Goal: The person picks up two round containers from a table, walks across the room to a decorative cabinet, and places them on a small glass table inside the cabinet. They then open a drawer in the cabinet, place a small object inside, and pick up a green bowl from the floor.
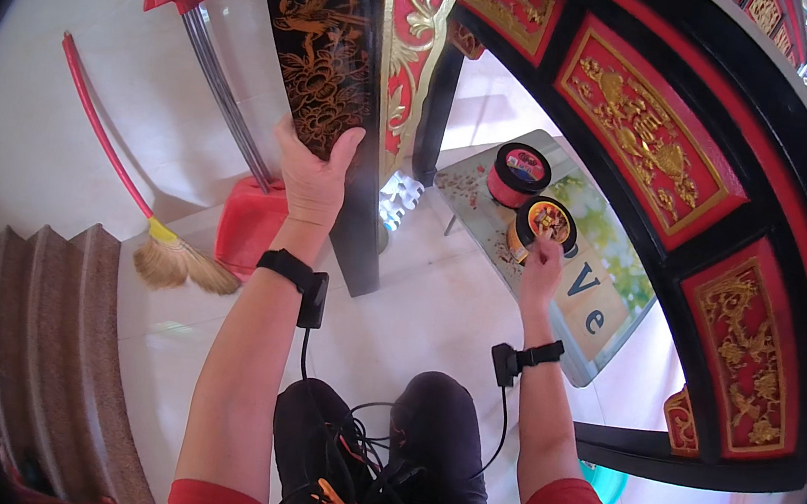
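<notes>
My left hand (315, 181) grips the edge of a black lacquered leg (334, 77), thumb on its front face and fingers wrapped out of sight behind. Gold-brown birds and flowers decorate that face, and a carved red and gold strip (415, 34) runs beside it. My right hand (543, 269) has its fingers bunched at the near rim of a round tub with a black rim and yellow-orange top (549, 221). Whether something small sits between those fingertips is unclear. Behind this tub stands a red tub with a black lid (519, 175). Both rest on a low folding table (609, 360).
Carved red and gold panels in a black frame (646, 123) arch over the right side. At left are a red-handled broom (106, 117), a red dustpan (245, 221) and brown stone steps (58, 361). Dark crumbs (468, 184) lie on the table. Black cables (372, 445) cross my lap.
</notes>
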A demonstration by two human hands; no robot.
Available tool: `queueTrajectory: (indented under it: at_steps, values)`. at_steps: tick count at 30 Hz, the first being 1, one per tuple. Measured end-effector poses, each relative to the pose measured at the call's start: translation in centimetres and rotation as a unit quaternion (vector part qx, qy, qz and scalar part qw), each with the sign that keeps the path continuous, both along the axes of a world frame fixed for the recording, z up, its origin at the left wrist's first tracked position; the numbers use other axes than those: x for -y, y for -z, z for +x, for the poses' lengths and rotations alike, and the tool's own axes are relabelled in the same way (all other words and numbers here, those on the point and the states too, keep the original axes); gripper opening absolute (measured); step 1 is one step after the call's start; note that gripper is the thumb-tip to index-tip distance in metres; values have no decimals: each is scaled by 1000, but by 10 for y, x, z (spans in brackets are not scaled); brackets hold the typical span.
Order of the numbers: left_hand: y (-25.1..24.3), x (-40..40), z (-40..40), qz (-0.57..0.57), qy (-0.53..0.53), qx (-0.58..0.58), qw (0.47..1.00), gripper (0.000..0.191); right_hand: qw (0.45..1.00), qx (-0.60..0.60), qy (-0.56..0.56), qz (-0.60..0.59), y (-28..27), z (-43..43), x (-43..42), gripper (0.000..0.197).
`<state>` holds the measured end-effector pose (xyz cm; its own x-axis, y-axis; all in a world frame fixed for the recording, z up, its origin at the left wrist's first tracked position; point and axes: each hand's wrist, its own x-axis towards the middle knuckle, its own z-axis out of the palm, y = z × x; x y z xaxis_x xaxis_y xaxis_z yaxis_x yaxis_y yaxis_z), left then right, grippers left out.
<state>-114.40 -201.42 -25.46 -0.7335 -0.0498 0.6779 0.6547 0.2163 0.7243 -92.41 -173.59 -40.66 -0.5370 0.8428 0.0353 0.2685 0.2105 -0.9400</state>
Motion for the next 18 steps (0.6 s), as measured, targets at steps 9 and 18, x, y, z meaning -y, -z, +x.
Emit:
queueTrajectory:
  at_steps: [9,18]
  values:
    - [-3,5,3,24,26,44,998,71,872,373,5,318,-34,-24,-6,92]
    - [0,5,1,19,29,48,998,73,854,380,-90,344,-21,-12,-48,97]
